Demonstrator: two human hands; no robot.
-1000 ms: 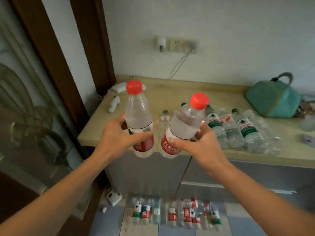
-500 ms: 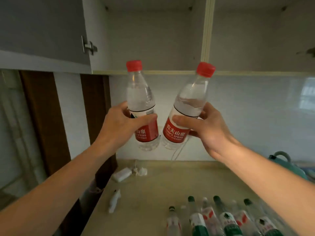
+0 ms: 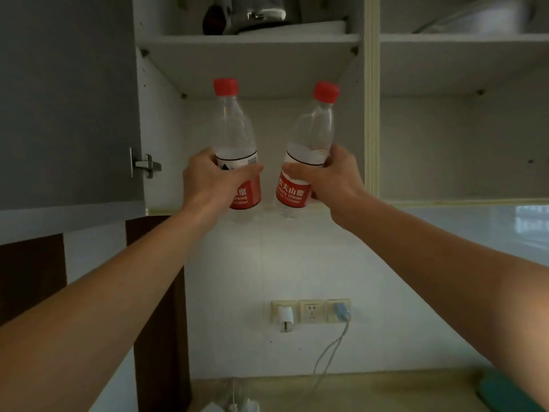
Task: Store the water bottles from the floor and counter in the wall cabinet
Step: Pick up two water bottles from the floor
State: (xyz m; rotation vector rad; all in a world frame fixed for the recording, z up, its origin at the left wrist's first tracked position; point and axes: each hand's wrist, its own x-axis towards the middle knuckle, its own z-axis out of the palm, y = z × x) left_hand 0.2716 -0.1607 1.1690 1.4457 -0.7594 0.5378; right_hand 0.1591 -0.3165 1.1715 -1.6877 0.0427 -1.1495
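each hand grips one clear plastic red-capped water bottle round its red label, the left hand [image 3: 212, 179] holding the left bottle [image 3: 236, 138] upright and the right hand [image 3: 329, 176] tilting the right bottle [image 3: 310, 144] inward, both raised before the open white wall cabinet's lower shelf [image 3: 386, 203], apparently for standing them inside.

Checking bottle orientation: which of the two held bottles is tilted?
The right-hand bottle, held by the right hand, leans rightward; the left-hand bottle stands nearly upright.

Blurred metal pot [image 3: 261, 13] and glass bowl [image 3: 481, 16] on upper shelves, cut off by top edge.
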